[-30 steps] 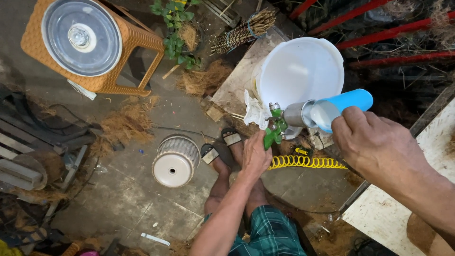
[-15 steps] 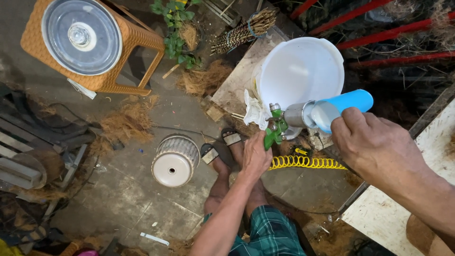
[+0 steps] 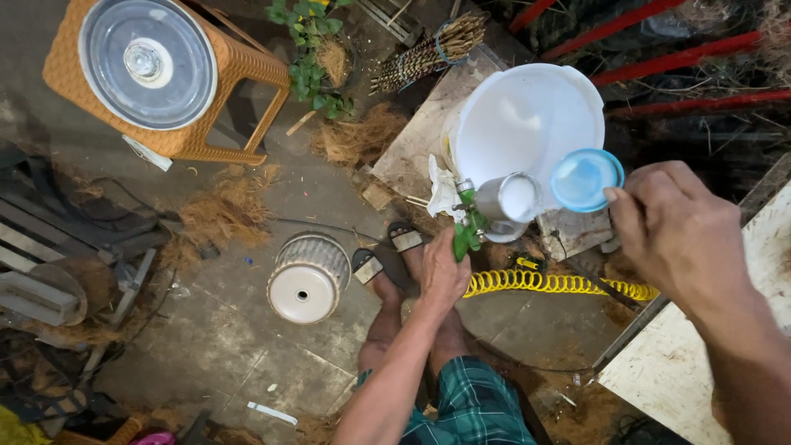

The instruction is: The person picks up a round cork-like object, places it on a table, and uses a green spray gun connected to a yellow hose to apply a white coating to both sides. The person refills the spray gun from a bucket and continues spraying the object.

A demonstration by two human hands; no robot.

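The left hand (image 3: 441, 276) is wrapped tight around the green handle of a spray gun (image 3: 470, 227), fingers closed on it, and holds the gun upright above the person's sandalled feet (image 3: 395, 255). A metal cup (image 3: 509, 200) sits on top of the gun, its mouth open and showing a pale liquid inside. The right hand (image 3: 680, 227) is raised just beside that cup, its fingers pinched on the edge of a round blue lid (image 3: 585, 179), which is tilted with its hollow side toward the camera and is clear of the cup's mouth. Behind the cup stands a large white bucket (image 3: 527, 115) resting on a pale board (image 3: 420, 140). A coiled yellow air hose (image 3: 552, 285) runs across the floor from under the gun toward the right. A ribbed cream pot (image 3: 309, 276) lies upside down on the concrete to the left of the feet. Further up on the left stands an orange woven stool (image 3: 239, 74) with a round metal lid (image 3: 148, 62) on its seat, and a green potted plant (image 3: 313, 49) stands beside it. Clumps of brown coconut fibre (image 3: 222, 210) are scattered about the floor, and the person's green checked cloth (image 3: 470, 408) shows at the bottom edge
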